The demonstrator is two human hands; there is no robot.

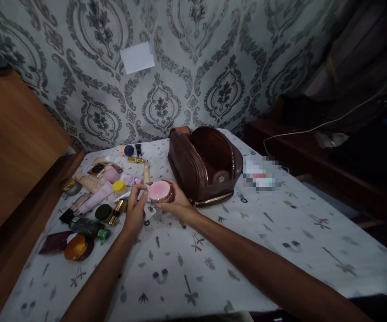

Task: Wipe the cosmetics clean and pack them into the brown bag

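Note:
My right hand (181, 205) is wrapped round a squat cosmetic jar (160, 191) with a pink top, held tilted towards me. Just to its left, my left hand (135, 206) pinches a thin white tissue (150, 212), whose lower corner hangs below the jar. The fingertips of this hand are close to the jar's left side; whether they touch it I cannot tell. Behind my right hand stands a brown leather toiletry bag (193, 167), its zipped top gaping and its dark inside showing.
Left of my hands lie several cosmetics: a pink tube (95, 197), a yellow-capped pot (119, 186), a dark bottle with green cap (87, 227) and a gold-lidded jar (76, 248). A wooden cabinet (19, 147) borders the left side. A blurred-out item (262, 173) lies right of the bag.

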